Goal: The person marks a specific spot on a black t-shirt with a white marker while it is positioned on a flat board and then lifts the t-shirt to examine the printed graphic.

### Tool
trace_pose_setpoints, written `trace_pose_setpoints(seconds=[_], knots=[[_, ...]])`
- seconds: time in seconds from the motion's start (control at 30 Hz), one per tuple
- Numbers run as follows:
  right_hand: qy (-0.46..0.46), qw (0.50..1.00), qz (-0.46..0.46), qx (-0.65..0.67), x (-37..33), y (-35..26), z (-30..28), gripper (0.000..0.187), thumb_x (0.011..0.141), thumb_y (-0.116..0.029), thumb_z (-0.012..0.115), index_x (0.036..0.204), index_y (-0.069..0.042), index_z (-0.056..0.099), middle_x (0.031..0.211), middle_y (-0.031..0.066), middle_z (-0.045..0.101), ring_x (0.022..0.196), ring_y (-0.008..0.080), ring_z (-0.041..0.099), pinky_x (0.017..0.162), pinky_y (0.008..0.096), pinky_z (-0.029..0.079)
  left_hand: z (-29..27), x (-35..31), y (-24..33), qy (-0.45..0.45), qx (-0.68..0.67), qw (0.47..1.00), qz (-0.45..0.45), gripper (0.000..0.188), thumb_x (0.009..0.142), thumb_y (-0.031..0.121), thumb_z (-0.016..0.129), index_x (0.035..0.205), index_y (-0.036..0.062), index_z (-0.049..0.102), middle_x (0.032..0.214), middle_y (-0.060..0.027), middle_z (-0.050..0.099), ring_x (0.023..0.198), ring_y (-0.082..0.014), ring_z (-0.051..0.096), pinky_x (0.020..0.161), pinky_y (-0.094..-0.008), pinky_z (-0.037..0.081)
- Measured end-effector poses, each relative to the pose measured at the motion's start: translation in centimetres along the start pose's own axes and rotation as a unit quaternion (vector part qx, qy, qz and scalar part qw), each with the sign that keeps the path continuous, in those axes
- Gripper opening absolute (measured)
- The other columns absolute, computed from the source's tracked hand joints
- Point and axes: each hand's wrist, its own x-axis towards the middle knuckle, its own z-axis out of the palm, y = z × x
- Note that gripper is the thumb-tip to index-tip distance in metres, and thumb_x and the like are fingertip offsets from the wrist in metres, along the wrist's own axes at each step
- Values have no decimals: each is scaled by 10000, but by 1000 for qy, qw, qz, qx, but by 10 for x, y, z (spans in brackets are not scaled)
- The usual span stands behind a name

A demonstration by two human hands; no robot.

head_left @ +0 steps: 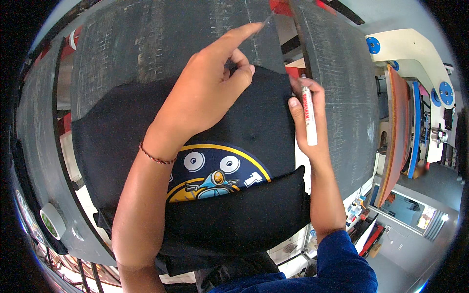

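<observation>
Here's the shirt (234, 117), black, spread over the middle counter (127, 44), its far edge curving across the grey surface and its near part folded back, the fold cutting across the round print (220, 166). The left hand (210, 88) is up over the far half, index finger stretched past that far edge toward the counter's right rim, the other fingers curled in near the thumb. A faint, thin something shows at the index fingertip, too blurred to name; whether this grip has hold of anything, I can't tell.

Over on the right edge of the shirt, the right hand (312, 117) has its grip closed around a white marker (309, 112), standing nearly lengthwise along the fingers, thumb just beside it.

Room now: beyond the shirt, grey surface runs on to the top of view. Right of it there's a narrow gap with a dark bar (302, 39), then the right counter (347, 112) reaching out to its curved outer edge. On the left, another gap, then the left counter (41, 132), a small white-and-green object (53, 221) near its near end.
</observation>
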Motion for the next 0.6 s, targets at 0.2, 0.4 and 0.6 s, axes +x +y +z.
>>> trace_pose_setpoints(seconds=[0.2,0.4,0.6], knots=[[-11,999,46,-23,1,8,-9,355,1031,-162,565,1332,-33,428,1236,208,620,1182,268,602,1021,374,450,1,-6,34,-228,-10,969,-96,1036,761,33,781,1620,157,215,903,-59,556,750,-116,563,685,-260,494],[-23,993,106,-44,2,4,-7,376,1059,-265,527,1326,-27,411,1237,211,619,1193,293,595,1034,392,439,17,-19,46,-160,326,932,-11,1046,677,188,848,1571,282,312,987,-142,643,868,-396,669,743,-468,552],[-11,994,102,-35,2,11,-6,405,1064,-325,511,1320,-28,408,1251,216,616,1209,309,587,1051,408,427,11,-12,36,-80,361,929,-10,1031,670,323,827,1567,285,320,985,-154,640,868,-394,681,738,-450,566]])
